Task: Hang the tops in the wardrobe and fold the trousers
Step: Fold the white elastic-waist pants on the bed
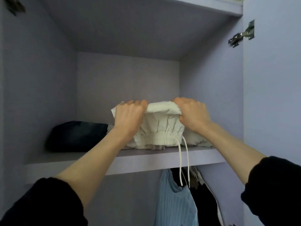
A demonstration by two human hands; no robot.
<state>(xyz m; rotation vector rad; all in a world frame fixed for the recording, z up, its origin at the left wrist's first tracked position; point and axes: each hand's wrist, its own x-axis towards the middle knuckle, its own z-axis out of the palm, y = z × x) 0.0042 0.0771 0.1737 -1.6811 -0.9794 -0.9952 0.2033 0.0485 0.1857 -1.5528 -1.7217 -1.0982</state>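
The folded cream trousers (pixel 160 126) are sitting on the wardrobe shelf (pixel 146 158), elastic waistband facing me and the two drawstrings (pixel 184 162) dangling down over the shelf's front edge. My left hand (pixel 129 116) and right hand (pixel 193 114) both have fingers curled over the top fold, gripping one end each. A dark folded garment (pixel 76 136) lies just left of them on the same shelf, and below it a blue striped top (pixel 174 201) hangs beside some dark clothes (pixel 204 201), with the door hinge (pixel 242 34) up on the right.

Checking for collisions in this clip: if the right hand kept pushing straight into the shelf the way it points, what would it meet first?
Probably the wardrobe's back wall; nothing shows behind the cream trousers the right hand grips, though depth is unclear.
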